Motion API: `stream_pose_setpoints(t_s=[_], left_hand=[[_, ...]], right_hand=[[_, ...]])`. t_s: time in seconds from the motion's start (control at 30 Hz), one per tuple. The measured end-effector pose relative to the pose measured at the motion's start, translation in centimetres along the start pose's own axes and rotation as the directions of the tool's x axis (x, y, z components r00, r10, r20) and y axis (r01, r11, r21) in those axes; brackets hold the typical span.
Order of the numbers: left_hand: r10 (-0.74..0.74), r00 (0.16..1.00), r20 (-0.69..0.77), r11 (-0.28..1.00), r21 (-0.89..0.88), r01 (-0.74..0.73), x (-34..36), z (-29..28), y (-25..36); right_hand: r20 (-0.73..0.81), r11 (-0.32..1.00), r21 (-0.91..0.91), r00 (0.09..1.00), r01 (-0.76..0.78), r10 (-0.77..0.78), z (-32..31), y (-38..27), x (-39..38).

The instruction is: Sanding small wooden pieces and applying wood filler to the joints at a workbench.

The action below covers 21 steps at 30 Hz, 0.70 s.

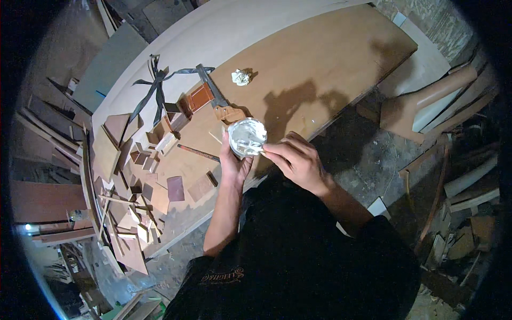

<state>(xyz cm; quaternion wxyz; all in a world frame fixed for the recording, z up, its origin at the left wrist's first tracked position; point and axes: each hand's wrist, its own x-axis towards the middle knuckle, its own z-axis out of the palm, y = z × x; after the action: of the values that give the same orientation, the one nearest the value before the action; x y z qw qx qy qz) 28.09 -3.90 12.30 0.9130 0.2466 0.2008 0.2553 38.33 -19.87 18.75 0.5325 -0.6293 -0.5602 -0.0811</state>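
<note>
My left hand (233, 168) is wrapped round a small round tub (246, 128), tipped so its inside shows, smeared with white paste. My right hand (298, 164) pinches a thin stick (260, 151) at the tub's near right rim; the stick's paste-covered end lies inside. Just beyond the tub is a handsaw (229, 113) with a wooden handle, flat on the brown board. A dark slim rod, perhaps a pencil (197, 153), lies left of my left hand. A crumpled white wad (241, 77) sits farther off.
The large brown board (330, 58) covers the worktable. Small wooden boxes (197, 100), black straps (159, 88) and many wood offcuts (140, 213) crowd its left side. A dark reddish sheet (175, 189) lies near the front edge. Curved panels (437, 101) stand at right.
</note>
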Motion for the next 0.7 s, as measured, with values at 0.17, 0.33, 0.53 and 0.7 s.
stream_pose_setpoints(t_s=[0.17, 0.33, 0.53, 0.7], left_hand=[[0.03, 0.999, -0.027, 0.998, -0.051, -0.031, 0.4, -2.2, 0.2], [0.091, 0.996, 0.008, 0.995, 0.045, -0.092, 0.1, -1.4, 0.7], [0.086, 0.991, 0.101, 0.976, 0.189, -0.104, -0.9, -0.1, 0.4], [0.09, 0.986, 0.142, 0.949, 0.289, -0.129, -0.9, -0.8, 0.4]], right_hand=[[-0.093, 0.997, 0.065, 0.995, -0.039, 0.045, -1.2, -1.5, 0.4], [-0.022, 0.997, 0.015, 0.997, -0.074, 0.074, -2.0, -0.8, 1.6], [0.051, 0.997, -0.058, 0.997, -0.053, 0.056, -0.7, -0.2, 2.4], [0.217, 0.969, 0.015, 0.947, -0.247, 0.238, -0.8, -0.7, 2.1]])
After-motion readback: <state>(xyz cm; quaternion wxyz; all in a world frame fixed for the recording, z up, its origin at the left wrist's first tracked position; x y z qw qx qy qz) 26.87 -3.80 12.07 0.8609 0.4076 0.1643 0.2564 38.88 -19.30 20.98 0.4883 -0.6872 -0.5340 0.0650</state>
